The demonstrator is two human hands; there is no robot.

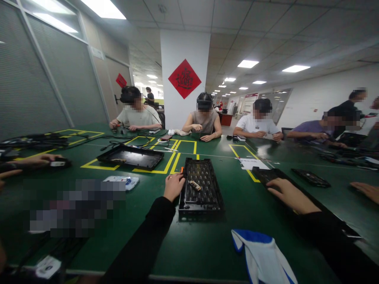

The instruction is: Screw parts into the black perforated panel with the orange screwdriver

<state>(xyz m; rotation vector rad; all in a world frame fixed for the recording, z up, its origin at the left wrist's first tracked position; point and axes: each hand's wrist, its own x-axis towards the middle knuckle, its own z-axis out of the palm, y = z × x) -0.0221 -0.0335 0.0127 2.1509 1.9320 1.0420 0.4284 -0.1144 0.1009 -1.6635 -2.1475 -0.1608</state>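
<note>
My left hand (174,186) is curled at the left edge of a black perforated tray (200,185) and pinches a small orange-tipped thing (181,170) that I cannot make out. A small pale part (195,185) lies inside the tray. My right hand (288,192) lies flat with its fingers stretched out over a flat black panel (266,174) to the right. Both arms wear black sleeves.
A wider black tray (130,156) sits at the left inside yellow tape lines. A blue and white cloth (262,256) lies near the table's front edge. Several seated people work along the far side. Other people's hands (367,190) reach in from both sides.
</note>
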